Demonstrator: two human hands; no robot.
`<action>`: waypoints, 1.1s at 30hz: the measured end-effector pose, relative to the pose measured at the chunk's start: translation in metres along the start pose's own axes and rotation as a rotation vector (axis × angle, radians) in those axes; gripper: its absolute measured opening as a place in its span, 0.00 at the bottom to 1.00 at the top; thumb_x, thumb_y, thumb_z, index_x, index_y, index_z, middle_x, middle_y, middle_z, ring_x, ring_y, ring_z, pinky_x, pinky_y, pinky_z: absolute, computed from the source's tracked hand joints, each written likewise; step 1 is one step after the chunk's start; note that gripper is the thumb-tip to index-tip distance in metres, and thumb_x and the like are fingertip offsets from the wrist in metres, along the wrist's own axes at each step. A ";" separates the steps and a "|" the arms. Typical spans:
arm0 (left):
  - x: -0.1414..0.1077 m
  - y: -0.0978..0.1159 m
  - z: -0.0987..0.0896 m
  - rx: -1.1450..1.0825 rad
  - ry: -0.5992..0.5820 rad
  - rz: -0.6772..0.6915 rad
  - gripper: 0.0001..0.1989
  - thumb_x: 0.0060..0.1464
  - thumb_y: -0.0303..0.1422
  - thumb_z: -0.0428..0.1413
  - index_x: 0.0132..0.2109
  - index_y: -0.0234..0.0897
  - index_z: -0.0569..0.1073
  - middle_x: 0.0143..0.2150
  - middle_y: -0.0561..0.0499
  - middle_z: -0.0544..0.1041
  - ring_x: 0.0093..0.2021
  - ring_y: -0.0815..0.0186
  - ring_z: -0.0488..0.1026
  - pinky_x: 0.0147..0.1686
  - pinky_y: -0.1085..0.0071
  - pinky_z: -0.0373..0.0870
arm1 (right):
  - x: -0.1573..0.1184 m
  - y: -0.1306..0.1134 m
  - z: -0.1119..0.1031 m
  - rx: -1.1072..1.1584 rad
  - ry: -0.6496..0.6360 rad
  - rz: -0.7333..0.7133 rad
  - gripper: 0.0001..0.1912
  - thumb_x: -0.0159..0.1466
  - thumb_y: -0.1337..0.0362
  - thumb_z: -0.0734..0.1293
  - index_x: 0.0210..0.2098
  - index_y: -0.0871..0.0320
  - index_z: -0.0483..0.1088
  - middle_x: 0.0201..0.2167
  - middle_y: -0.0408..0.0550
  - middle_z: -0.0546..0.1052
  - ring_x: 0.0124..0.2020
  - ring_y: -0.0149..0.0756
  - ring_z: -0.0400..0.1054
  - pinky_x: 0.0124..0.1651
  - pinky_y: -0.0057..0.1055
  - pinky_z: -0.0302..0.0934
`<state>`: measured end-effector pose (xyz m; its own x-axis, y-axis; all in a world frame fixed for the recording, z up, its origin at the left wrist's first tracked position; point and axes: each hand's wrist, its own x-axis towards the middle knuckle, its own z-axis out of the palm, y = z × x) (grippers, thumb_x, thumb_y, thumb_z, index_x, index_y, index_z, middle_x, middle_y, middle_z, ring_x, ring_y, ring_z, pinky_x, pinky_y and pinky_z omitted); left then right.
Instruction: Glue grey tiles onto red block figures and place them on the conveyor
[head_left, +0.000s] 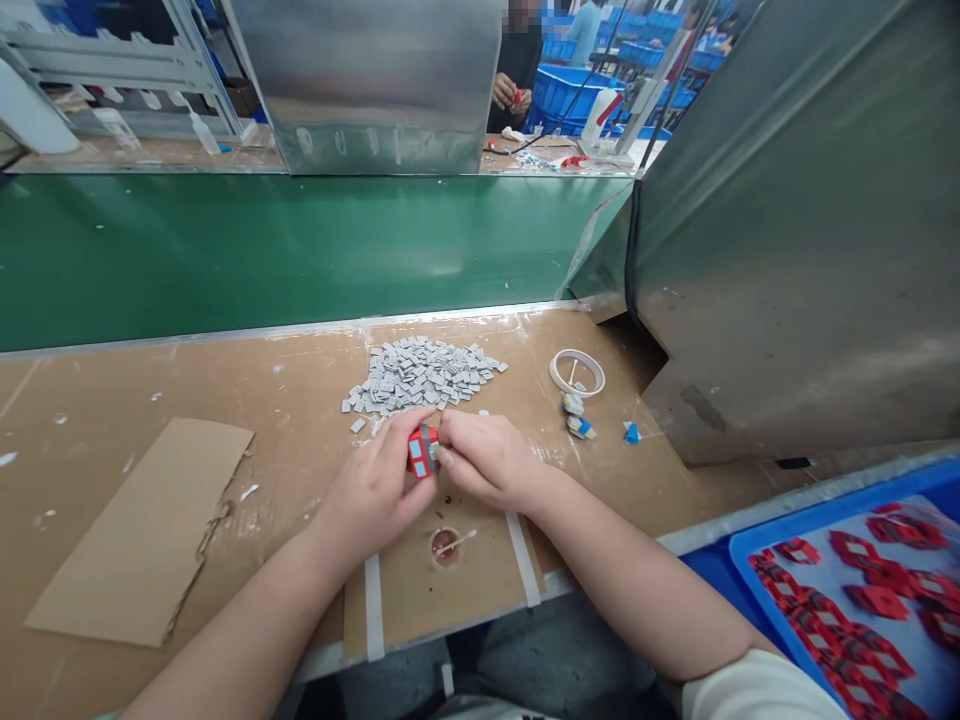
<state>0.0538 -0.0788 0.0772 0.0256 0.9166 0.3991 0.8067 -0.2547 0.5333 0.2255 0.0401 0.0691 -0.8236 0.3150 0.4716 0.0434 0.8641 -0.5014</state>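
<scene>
Closed around a small red piece (418,457) with light-blue panels, the left hand (371,488) has its thumb on the near side and its fingers on the far side. Against the piece's grey side, the right hand (487,458) has its thumb and fingertips drawn together; whether they pinch something of their own, I cannot tell, as the fingers hide it. The careful work seems to be at that grey side, so a good hold here is a steady left one, with light, square pressure from the right fingertips and no twist that might skew the fit. Just beyond the grip lies a heap of grey tiles (427,375); brushing it would probably scatter some. On the body side of the grip, a small round dish (444,548) has a cotton swab (463,538) resting across it, so the wrists do best to clear that too. Well to the right of the grip, a blue tray (825,507) bears more red parts (874,600).
</scene>
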 end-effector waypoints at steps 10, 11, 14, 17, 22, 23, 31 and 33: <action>0.003 -0.016 -0.004 -0.058 -0.231 -0.123 0.18 0.59 0.32 0.51 0.56 0.38 0.62 0.46 0.45 0.78 0.42 0.56 0.80 0.38 0.64 0.75 | 0.004 -0.007 0.003 0.503 -0.121 0.348 0.13 0.71 0.59 0.63 0.31 0.57 0.64 0.26 0.39 0.67 0.28 0.28 0.58 0.33 0.27 0.51; 0.003 -0.017 -0.004 -0.048 -0.233 -0.112 0.18 0.58 0.31 0.51 0.56 0.38 0.62 0.47 0.44 0.78 0.42 0.56 0.80 0.39 0.64 0.75 | 0.004 -0.007 0.004 0.565 -0.116 0.367 0.14 0.71 0.58 0.64 0.30 0.57 0.64 0.26 0.38 0.67 0.27 0.28 0.57 0.32 0.27 0.50; 0.002 -0.021 -0.004 0.001 -0.241 -0.071 0.19 0.58 0.31 0.51 0.57 0.36 0.62 0.49 0.42 0.78 0.44 0.55 0.81 0.40 0.63 0.76 | 0.004 -0.007 0.007 0.647 -0.112 0.402 0.14 0.70 0.59 0.64 0.30 0.57 0.65 0.25 0.38 0.65 0.27 0.28 0.55 0.32 0.27 0.49; 0.003 -0.024 -0.003 0.064 -0.258 -0.027 0.20 0.58 0.31 0.50 0.58 0.34 0.62 0.50 0.39 0.78 0.45 0.52 0.81 0.41 0.61 0.76 | 0.003 -0.006 0.012 0.650 -0.107 0.428 0.13 0.69 0.59 0.64 0.29 0.57 0.64 0.24 0.37 0.63 0.27 0.28 0.54 0.31 0.28 0.48; 0.004 -0.024 -0.002 0.165 -0.266 -0.012 0.19 0.60 0.31 0.50 0.57 0.33 0.63 0.48 0.38 0.79 0.44 0.50 0.81 0.40 0.59 0.77 | 0.002 -0.004 0.018 0.635 -0.085 0.455 0.13 0.69 0.58 0.64 0.29 0.57 0.62 0.25 0.38 0.63 0.27 0.28 0.54 0.32 0.28 0.47; 0.004 -0.024 -0.001 0.184 -0.266 -0.015 0.19 0.60 0.31 0.50 0.57 0.32 0.63 0.48 0.37 0.79 0.44 0.49 0.81 0.41 0.58 0.77 | 0.002 -0.003 0.019 0.637 -0.085 0.452 0.13 0.69 0.58 0.64 0.30 0.57 0.63 0.25 0.38 0.64 0.27 0.28 0.54 0.32 0.28 0.48; 0.008 -0.015 -0.009 0.067 -0.315 -0.121 0.20 0.62 0.37 0.49 0.58 0.33 0.64 0.50 0.38 0.79 0.48 0.50 0.81 0.45 0.58 0.77 | 0.002 0.001 0.021 0.642 -0.089 0.434 0.14 0.70 0.56 0.63 0.31 0.56 0.61 0.26 0.38 0.65 0.28 0.29 0.55 0.33 0.28 0.50; 0.009 -0.014 -0.010 0.016 -0.326 -0.177 0.20 0.64 0.39 0.46 0.59 0.34 0.64 0.53 0.38 0.78 0.50 0.50 0.80 0.48 0.56 0.76 | 0.003 0.002 0.022 0.592 -0.088 0.412 0.15 0.70 0.56 0.62 0.30 0.56 0.60 0.26 0.38 0.64 0.28 0.29 0.55 0.33 0.28 0.49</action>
<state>0.0372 -0.0698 0.0810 0.0694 0.9967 0.0411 0.8247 -0.0805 0.5598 0.2109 0.0345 0.0536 -0.8501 0.5145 0.1123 0.0671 0.3174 -0.9459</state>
